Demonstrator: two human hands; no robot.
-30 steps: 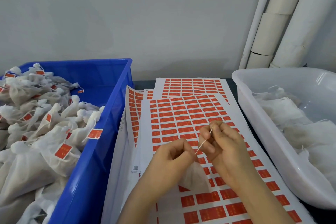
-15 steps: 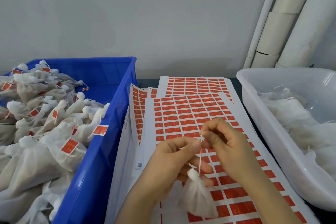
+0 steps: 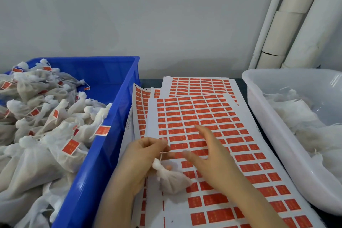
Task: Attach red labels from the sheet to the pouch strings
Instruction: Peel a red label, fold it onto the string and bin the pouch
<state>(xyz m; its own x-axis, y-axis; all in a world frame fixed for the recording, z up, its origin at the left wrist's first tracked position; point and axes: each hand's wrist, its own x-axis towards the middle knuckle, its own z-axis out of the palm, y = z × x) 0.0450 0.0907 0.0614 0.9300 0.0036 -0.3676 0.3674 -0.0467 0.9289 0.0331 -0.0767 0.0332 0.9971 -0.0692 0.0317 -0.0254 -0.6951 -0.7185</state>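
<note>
A small white mesh pouch (image 3: 171, 179) hangs over the label sheet (image 3: 203, 126), tied at its neck. My left hand (image 3: 144, 155) pinches its thin string (image 3: 162, 154) between thumb and fingers, so the pouch dangles below. My right hand (image 3: 209, 155) hovers just right of the string with fingers spread and slightly blurred, holding nothing, over rows of red labels (image 3: 246, 157).
A blue crate (image 3: 111, 135) at left holds several pouches with red labels attached (image 3: 70, 146). A white tub (image 3: 273, 135) at right holds unlabelled pouches (image 3: 299, 116). More label sheets (image 3: 199, 85) lie behind. White pipes (image 3: 288, 24) stand against the wall.
My right hand let go of the string and opened, moving right over the sheet. My left hand kept the string and the pouch dropped lower, hanging free.
</note>
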